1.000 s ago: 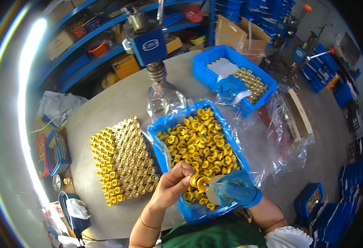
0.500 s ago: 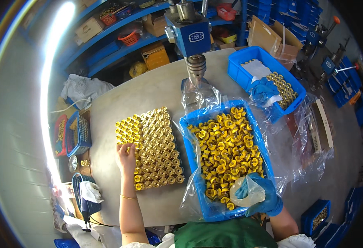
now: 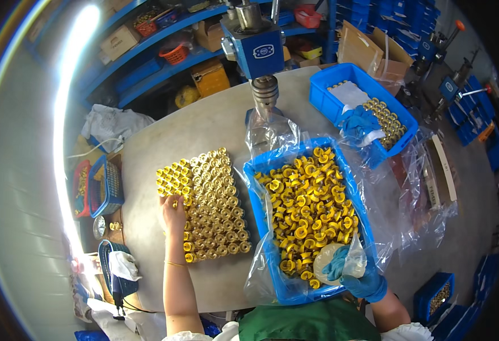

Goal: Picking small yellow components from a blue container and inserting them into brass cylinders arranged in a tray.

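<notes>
Rows of small brass fittings [image 3: 212, 204] stand packed in a block on the grey table, with yellow cup-shaped parts [image 3: 173, 173] set along its left side. At that left edge is my bare left hand [image 3: 173, 215], fingertips pinched around a yellow part. My right hand [image 3: 366, 284], in a blue glove, hangs over the near end of a blue crate [image 3: 286, 294] lined with clear plastic. It grips a translucent round plastic scoop-like piece [image 3: 324, 274], whose exact kind I cannot tell; blue shows inside it. Loose yellow parts [image 3: 306, 210] heap the crate.
Beyond the crate stands a blue drill press [image 3: 261, 54]. A second blue bin [image 3: 323, 99] at the far right holds brass parts and a blue glove. Clear plastic film [image 3: 397, 199] spreads right of the crate. Baskets [image 3: 113, 187] line the table's left side.
My right hand has drawn slightly back toward me, and the translucent piece shows more fully. My left hand stays at the block's left edge, its fingers slightly shifted. The whole view has shifted slightly.
</notes>
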A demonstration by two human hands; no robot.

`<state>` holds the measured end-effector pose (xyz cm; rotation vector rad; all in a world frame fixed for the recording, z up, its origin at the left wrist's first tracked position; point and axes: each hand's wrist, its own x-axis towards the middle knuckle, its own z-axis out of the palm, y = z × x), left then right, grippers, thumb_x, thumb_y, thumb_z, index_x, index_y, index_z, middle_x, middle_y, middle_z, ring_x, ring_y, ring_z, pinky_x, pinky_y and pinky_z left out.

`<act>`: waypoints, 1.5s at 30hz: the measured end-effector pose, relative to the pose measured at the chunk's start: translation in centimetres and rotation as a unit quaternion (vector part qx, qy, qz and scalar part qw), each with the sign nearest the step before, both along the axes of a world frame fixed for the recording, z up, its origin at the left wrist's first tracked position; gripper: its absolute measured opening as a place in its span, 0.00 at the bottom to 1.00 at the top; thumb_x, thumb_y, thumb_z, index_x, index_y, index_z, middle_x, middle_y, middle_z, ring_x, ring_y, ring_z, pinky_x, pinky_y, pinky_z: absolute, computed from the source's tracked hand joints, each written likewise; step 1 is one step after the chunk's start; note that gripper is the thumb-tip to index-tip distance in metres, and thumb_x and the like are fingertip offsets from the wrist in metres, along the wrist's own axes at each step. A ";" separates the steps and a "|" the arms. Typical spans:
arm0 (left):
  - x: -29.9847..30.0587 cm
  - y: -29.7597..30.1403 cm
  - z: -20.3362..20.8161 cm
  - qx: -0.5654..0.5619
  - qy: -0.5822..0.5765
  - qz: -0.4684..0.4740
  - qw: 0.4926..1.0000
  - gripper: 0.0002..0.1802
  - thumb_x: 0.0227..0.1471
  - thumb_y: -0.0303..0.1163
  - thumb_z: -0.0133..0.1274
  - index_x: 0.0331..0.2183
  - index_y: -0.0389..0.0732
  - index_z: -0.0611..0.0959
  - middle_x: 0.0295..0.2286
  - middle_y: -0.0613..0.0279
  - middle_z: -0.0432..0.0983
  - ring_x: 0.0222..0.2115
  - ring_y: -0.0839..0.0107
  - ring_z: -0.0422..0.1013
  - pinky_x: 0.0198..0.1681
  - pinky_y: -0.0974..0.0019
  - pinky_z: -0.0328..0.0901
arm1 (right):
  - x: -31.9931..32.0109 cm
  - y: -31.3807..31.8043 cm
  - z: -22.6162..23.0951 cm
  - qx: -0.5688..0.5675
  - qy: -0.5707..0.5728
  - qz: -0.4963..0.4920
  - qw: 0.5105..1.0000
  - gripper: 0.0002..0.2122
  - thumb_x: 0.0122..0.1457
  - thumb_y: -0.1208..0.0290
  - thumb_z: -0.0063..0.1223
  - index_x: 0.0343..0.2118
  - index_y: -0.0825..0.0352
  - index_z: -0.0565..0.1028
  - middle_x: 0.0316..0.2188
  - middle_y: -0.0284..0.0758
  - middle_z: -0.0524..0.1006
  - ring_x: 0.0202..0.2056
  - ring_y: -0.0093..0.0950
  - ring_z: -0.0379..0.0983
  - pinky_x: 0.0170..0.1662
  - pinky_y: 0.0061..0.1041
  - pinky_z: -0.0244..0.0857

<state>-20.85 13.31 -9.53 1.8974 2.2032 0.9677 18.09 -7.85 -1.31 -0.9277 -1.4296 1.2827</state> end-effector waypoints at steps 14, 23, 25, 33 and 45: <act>0.8 0.0 0.9 -0.014 0.061 -0.002 0.998 0.06 0.33 0.27 0.57 0.22 0.37 0.79 0.23 0.58 0.63 0.27 0.63 0.61 0.32 0.65 0.57 | -1.5 -0.1 1.4 -0.073 0.053 -0.056 0.994 0.06 0.48 0.76 0.47 0.30 0.70 0.68 0.26 0.37 0.69 0.29 0.27 0.69 0.34 0.26 0.64; 3.8 -0.9 2.8 0.068 0.026 -0.030 0.997 0.09 0.36 0.31 0.54 0.25 0.40 0.79 0.25 0.60 0.66 0.29 0.64 0.63 0.33 0.64 0.58 | -1.5 0.5 1.7 -0.008 -0.039 -0.030 0.999 0.06 0.53 0.75 0.41 0.30 0.73 0.67 0.24 0.40 0.72 0.28 0.26 0.70 0.29 0.24 0.65; 8.9 -1.6 6.4 0.050 -0.039 -0.107 0.992 0.10 0.36 0.31 0.55 0.27 0.39 0.78 0.25 0.60 0.67 0.29 0.63 0.64 0.35 0.64 0.59 | -1.6 0.8 2.2 -0.074 -0.039 -0.040 0.996 0.08 0.54 0.73 0.39 0.29 0.74 0.68 0.24 0.41 0.73 0.27 0.25 0.70 0.30 0.23 0.64; 19.0 -0.9 8.2 -0.005 0.178 -0.325 0.929 0.08 0.35 0.37 0.55 0.22 0.46 0.80 0.23 0.65 0.69 0.30 0.67 0.63 0.36 0.65 0.54 | -1.6 1.3 2.0 -0.045 -0.027 -0.043 0.998 0.09 0.54 0.70 0.42 0.31 0.72 0.70 0.23 0.33 0.72 0.26 0.19 0.67 0.29 0.18 0.62; 18.9 -4.4 10.1 -0.051 -0.056 -0.393 0.917 0.10 0.44 0.31 0.45 0.16 0.38 0.70 0.16 0.61 0.64 0.18 0.65 0.62 0.19 0.70 0.56 | -2.0 2.8 2.2 -0.128 0.058 0.000 0.990 0.13 0.55 0.63 0.42 0.30 0.70 0.72 0.20 0.31 0.72 0.21 0.16 0.66 0.25 0.16 0.60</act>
